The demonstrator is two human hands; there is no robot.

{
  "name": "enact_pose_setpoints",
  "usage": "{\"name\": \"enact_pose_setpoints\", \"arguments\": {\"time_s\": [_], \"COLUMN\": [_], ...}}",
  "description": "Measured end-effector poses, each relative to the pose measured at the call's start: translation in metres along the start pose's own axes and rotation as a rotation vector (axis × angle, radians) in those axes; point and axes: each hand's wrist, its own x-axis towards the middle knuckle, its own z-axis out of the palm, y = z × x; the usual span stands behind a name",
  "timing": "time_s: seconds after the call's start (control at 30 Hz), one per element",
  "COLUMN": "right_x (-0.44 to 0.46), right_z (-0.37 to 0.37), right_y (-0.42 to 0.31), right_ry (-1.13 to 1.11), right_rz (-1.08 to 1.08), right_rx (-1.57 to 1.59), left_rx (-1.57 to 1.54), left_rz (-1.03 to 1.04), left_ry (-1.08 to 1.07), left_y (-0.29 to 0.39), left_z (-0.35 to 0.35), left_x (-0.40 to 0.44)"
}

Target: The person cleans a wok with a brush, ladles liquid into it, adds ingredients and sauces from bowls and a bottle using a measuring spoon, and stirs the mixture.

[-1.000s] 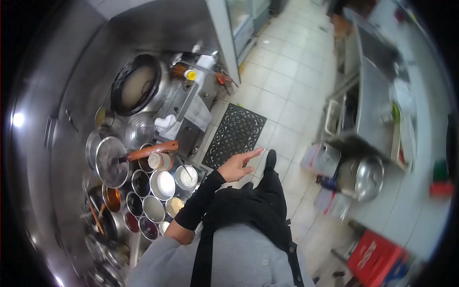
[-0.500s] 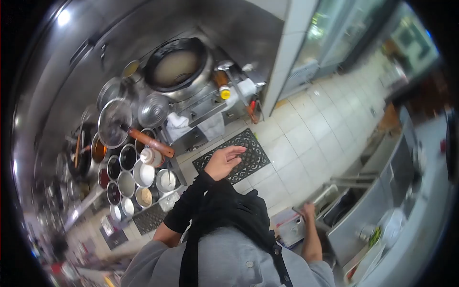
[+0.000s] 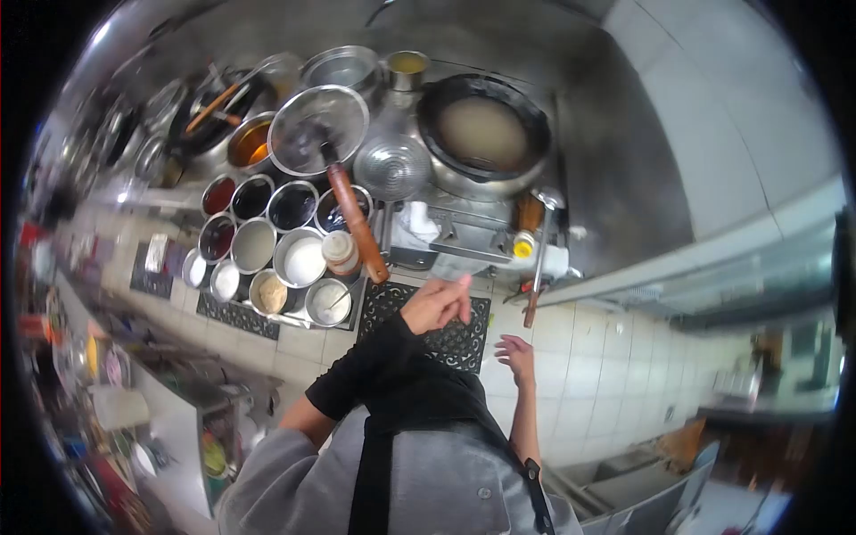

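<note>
Wooden-handled strainer (image 3: 343, 189) lies on the cooking bench, its round head among the pots and its handle slanting across a dark-filled pot (image 3: 333, 212) towards the person. The handle's end points near the left hand (image 3: 437, 306), which is empty, its fingers loosely bent and apart from the handle. The right hand (image 3: 515, 357) is also empty, fingers spread, below the wooden end of a long ladle (image 3: 539, 267); I cannot tell how far below.

Just beside the strainer's handle stands a squeeze bottle (image 3: 341, 254), with a pot of white contents (image 3: 300, 256) on its other side. A ringed metal skimmer (image 3: 392, 168) sits between the strainer and a black wok (image 3: 484, 129) holding cloudy liquid. Below the skimmer is a white cloth (image 3: 416, 223); near the ladle, a yellow-capped bottle (image 3: 526, 227). Beyond the left hand, a patterned mat (image 3: 464, 343) covers the tiled floor (image 3: 593, 348).
</note>
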Motion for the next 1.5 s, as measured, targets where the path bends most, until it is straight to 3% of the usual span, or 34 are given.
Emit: {"name": "enact_pose_setpoints", "arguments": {"time_s": [0.1, 0.2, 0.27, 0.43, 0.47, 0.57, 0.6, 0.7, 0.93, 1.2, 1.37, 1.5], "right_x": [0.033, 0.053, 0.069, 0.103, 0.116, 0.186, 0.178, 0.187, 0.225, 0.168, 0.060, -0.016], "right_z": [0.044, 0.066, 0.066, 0.058, 0.055, 0.043, 0.049, 0.056, 0.084, 0.174, 0.251, 0.333], "right_y": [-0.050, -0.085, -0.094, -0.118, -0.124, -0.067, -0.083, -0.102, -0.088, -0.115, -0.151, -0.120], "right_ry": [-0.266, -0.389, -0.428, -0.373, -0.402, -0.446, -0.475, -0.554, -0.798, -1.146, -1.471, -1.679], "right_rz": [-0.085, -0.116, -0.243, -0.474, -0.423, -0.411, -0.172, 0.246, 0.228, 0.098, -0.077, -0.252], "right_rx": [-0.246, -0.380, -0.397, -0.562, -0.692, -0.674, -0.606, -0.458, -0.511, -0.824, -0.973, -1.054], "left_rx": [0.100, 0.327, 0.450, 0.378, 0.259, 0.020, -0.016, -0.077, -0.148, -0.326, -0.350, -0.387], "left_rz": [-0.063, -0.174, -0.222, -0.163, -0.225, -0.167, -0.184, -0.163, -0.137, -0.044, 0.049, 0.187], "left_ry": [0.000, -0.008, -0.009, 0.303, 0.378, 0.600, 0.669, 0.813, 1.006, 1.379, 1.514, 1.591], "left_y": [0.003, -0.017, -0.033, -0.066, -0.059, -0.057, -0.053, -0.054, -0.067, -0.096, -0.108, -0.142], "left_z": [-0.007, -0.032, -0.051, -0.074, -0.070, -0.054, -0.045, -0.018, 0.031, 0.073, 0.065, 0.058], "left_x": [0.006, -0.002, -0.013, -0.048, -0.055, -0.069, -0.071, -0.068, -0.083, -0.158, -0.220, -0.291]}}
